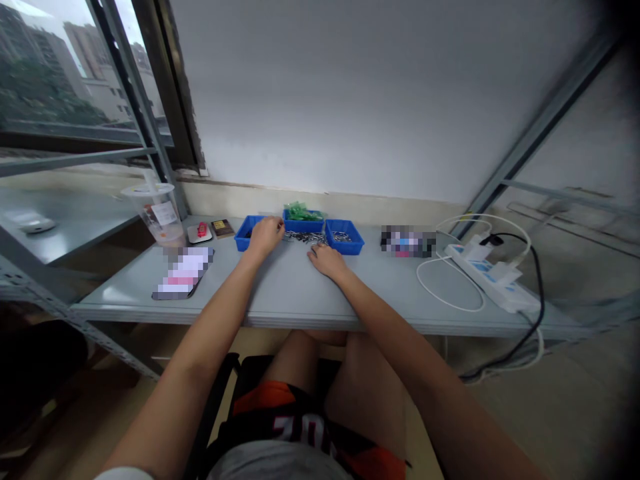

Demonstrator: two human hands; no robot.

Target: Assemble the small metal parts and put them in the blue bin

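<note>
My left hand (269,235) is over the right edge of the left blue bin (242,241), its fingers curled together. Whatever it may hold is too small to make out. Between the bins lies a pile of small shiny metal pieces (304,237) on the tabletop. At the near right edge of that pile is my right hand (326,259), fingers bent and close together; anything in them is hidden. Beside it stands the right blue bin (354,248), with small metal pieces (342,237) inside. Behind the pile, a third blue bin (303,225) holds green plastic-looking pieces (301,211).
On the left are a plastic cup (159,213), a blurred phone (184,273), a small white dish (200,233) with a red item, and a dark box (223,229). To the right lie a blurred object (407,241), a power strip (493,280) and loose cables.
</note>
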